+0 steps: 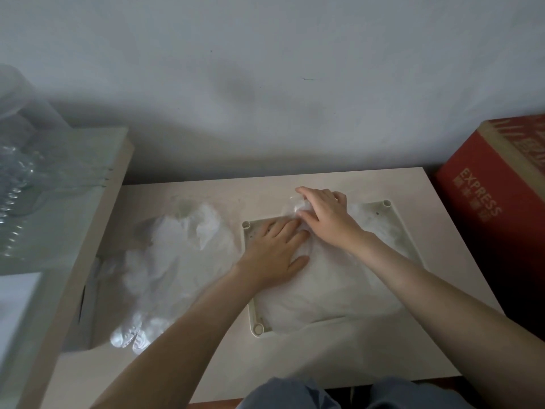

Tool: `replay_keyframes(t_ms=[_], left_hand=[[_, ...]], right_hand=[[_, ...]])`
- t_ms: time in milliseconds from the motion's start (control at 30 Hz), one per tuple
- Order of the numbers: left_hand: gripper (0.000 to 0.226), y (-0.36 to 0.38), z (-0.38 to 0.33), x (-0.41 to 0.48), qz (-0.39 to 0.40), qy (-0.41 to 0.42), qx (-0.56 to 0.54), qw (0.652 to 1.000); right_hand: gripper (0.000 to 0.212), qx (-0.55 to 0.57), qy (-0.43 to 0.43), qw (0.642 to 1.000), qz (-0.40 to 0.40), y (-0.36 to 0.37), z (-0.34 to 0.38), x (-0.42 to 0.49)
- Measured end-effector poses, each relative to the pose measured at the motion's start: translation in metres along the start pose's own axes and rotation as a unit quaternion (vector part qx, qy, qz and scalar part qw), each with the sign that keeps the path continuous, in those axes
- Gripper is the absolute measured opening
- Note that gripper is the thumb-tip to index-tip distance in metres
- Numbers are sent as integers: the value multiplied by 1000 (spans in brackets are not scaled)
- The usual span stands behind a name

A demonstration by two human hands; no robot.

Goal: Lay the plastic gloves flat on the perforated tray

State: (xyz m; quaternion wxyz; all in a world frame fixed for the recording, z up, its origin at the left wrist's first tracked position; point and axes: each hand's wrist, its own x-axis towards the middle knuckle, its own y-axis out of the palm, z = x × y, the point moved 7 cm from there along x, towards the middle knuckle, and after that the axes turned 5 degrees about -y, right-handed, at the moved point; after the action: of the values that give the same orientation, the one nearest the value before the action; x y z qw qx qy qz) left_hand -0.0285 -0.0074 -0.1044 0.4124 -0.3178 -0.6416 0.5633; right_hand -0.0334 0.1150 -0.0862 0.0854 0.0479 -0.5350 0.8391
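Observation:
A pale perforated tray [396, 222] with round corner posts lies on the table at centre right. Clear plastic gloves [330, 287] are spread over most of it. My left hand [275, 252] presses flat on the gloves at the tray's left side, fingers straight. My right hand [323, 215] is at the tray's far edge, its fingers pinching a bunched bit of glove [302, 205]. A loose heap of more plastic gloves [165, 255] lies on the table to the left of the tray.
A red cardboard box [498, 202] stands off the table's right side. At left a raised shelf [97, 231] carries clear plastic packaging [26, 172]. A grey wall runs behind the table [368, 358]. My knees show at the bottom edge.

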Motion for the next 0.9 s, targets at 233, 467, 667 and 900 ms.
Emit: replay_keyframes(t_ms=[233, 467, 667, 900], left_hand=[[40, -21, 2, -1, -91, -13, -25, 995], [26, -45, 43, -18, -134, -203, -31, 969], [44, -33, 94, -78, 82, -472, -18, 878], [26, -35, 117, -114, 115, -464, -1, 879]], right_hand=[[51, 24, 2, 999, -24, -17, 5, -3], [60, 8, 16, 1000, -18, -39, 11, -11], [64, -22, 31, 999, -9, -51, 26, -14], [63, -11, -13, 1000, -7, -54, 67, -13]])
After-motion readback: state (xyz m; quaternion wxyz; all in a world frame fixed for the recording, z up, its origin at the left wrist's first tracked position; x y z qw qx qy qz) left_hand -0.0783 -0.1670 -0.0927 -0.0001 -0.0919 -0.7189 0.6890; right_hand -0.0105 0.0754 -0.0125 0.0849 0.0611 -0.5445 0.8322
